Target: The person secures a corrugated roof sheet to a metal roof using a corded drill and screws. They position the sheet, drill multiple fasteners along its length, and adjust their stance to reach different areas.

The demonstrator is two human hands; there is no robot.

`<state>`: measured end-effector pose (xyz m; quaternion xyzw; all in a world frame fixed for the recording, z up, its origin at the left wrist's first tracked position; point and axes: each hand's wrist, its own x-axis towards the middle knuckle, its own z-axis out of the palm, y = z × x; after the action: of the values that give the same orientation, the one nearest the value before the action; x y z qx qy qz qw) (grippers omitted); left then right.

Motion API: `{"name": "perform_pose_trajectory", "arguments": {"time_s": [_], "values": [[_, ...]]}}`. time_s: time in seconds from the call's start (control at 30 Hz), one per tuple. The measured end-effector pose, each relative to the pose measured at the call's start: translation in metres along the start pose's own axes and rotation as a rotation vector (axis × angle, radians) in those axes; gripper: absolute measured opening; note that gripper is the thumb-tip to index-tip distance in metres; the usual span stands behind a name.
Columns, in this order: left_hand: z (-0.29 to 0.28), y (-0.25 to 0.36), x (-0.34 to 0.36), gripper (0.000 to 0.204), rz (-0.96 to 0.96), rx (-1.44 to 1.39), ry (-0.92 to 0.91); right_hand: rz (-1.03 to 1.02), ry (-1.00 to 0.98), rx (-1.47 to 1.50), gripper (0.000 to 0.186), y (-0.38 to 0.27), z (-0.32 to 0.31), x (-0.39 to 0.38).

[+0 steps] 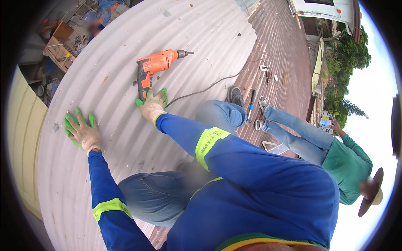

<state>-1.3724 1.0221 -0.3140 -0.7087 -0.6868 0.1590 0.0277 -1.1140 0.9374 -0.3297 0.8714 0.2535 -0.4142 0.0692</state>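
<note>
Drill (157, 62) is lying just beyond right hand (153, 105), which is resting at the base of the handle (141, 83), can't tell if gripping; left hand (83, 130) is splaying, empty, on corrugated sheet (123, 117). Probably rigid, weighing heavy toward chuck (182, 54); handle is looking best to hold.

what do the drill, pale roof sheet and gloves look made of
Drill: probably moulded plastic, from its smooth orange and black casing; the chuck looks metal, darkly shiny.
Pale roof sheet: likely painted metal, judging by its regular corrugations and scuffed coat, though fibre cement is possible.
Gloves: seemingly matte cream knit, by the fuzzy texture; green fingers perhaps rubber-coated.
</note>
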Motion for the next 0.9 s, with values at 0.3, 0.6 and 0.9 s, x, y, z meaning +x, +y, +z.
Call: {"name": "perform_pose_trajectory", "arguments": {"time_s": [0.3,0.6,0.9], "values": [[0.005,0.000,-0.004,0.066,-0.014,0.010,0.071,-0.271,-0.081,0.036,0.070,0.089,-0.062,0.008],[0.019,-0.001,-0.001,0.066,-0.005,0.136,0.117,-0.479,-0.166,-0.481,0.052,0.175,-0.161,-0.005],[0.021,-0.005,0.018,0.071,-0.024,0.159,-0.110,-0.428,-0.258,-0.384,0.046,0.249,-0.141,-0.050]]}}
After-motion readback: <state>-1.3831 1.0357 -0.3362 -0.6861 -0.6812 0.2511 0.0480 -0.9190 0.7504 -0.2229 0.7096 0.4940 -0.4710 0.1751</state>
